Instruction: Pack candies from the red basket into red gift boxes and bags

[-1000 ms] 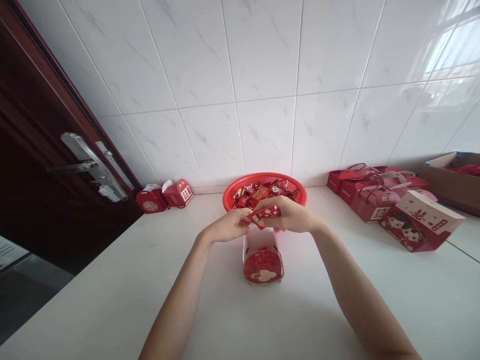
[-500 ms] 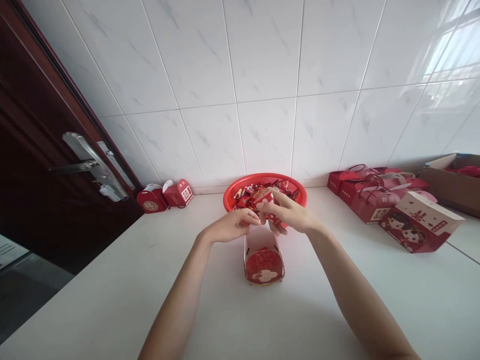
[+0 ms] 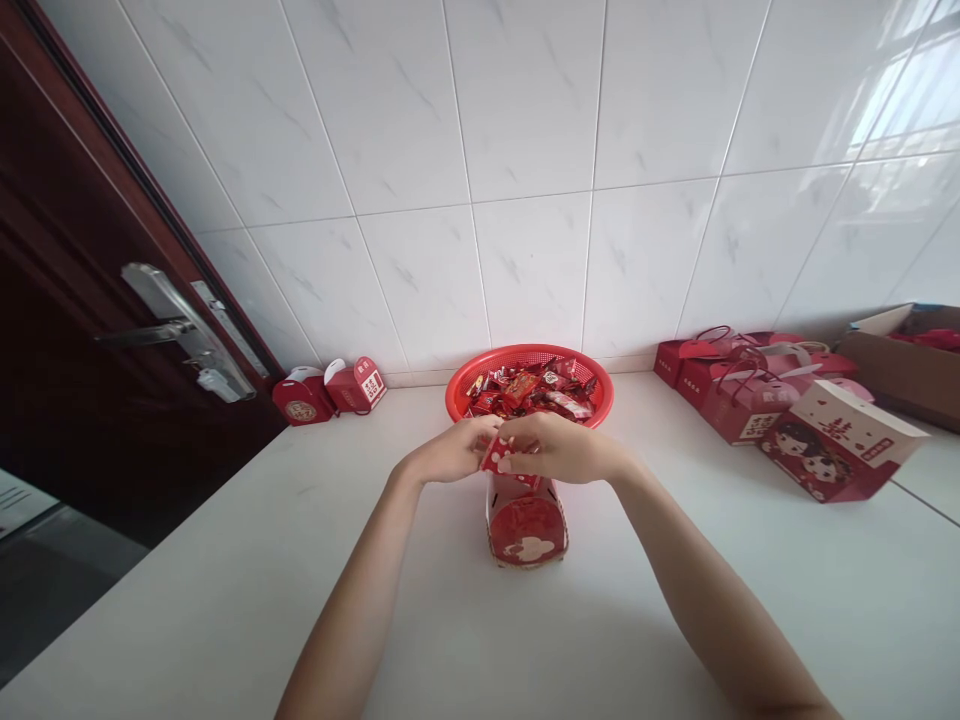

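A red box [image 3: 528, 530] with a pale cloud-like print stands open in front of me, a rope handle around its edge. Above its opening my right hand [image 3: 559, 448] is closed on a red candy packet with white dots [image 3: 498, 455]. Close to the packet's left side is my left hand [image 3: 455, 450], its fingers curled and partly hidden, so its grip cannot be made out. Just behind both hands sits a red plastic basket [image 3: 454, 392] holding several wrapped candies [image 3: 523, 387].
Two small red boxes [image 3: 355, 387] stand at the back left near the door [image 3: 67, 250]. On the right are several red and pink gift boxes [image 3: 750, 400], a larger box with cartoon figures [image 3: 832, 450] and a brown carton [image 3: 907, 375]. A tiled wall rises behind.
My right hand has come down and nearer from the basket, bringing the dotted packet above the open box. My left hand has moved slightly left.
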Demonstrator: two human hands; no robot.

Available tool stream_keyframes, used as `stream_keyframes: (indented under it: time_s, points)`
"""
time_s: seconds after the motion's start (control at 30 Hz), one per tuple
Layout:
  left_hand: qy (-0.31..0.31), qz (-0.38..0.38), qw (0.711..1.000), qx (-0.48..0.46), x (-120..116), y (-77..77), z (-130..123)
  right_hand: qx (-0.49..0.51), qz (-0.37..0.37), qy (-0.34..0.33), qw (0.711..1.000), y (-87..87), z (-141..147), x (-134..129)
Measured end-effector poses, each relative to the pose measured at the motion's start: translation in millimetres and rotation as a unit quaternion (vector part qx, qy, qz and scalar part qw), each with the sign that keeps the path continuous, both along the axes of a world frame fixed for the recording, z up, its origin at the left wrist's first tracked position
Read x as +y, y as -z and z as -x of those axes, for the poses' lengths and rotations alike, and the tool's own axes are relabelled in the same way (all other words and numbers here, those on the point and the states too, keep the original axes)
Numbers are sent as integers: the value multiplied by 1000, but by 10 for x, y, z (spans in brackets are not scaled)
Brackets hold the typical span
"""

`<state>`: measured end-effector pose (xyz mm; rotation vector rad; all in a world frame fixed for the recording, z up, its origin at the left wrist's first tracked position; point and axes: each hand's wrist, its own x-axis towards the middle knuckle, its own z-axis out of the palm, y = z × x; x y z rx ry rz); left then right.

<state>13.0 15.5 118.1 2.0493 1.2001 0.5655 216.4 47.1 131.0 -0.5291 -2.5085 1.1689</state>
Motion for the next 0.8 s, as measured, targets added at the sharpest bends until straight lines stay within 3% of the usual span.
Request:
stream_keyframes:
  time_s: [0.13,0.23,0.57,0.7,0.8]
  points:
    - [-12,-5,1000,19,-8,-9,5,-15,-54,91,994,-41,-26,-49]
    - [-24,-7,999,29,-24,-19,9,23,-65,105,992,-84,-95,-51]
    - [-2,12,1000,19,-62,-49,16,17,-119,-14,993,-347,-510,-132]
    - [5,0,999,47,-62,-32,17,-10,-105,-34,994,-218,-410,-252]
    - [-11,-24,998,50,-56,16,14,-11,-156,-20,988,-13,-331,-371]
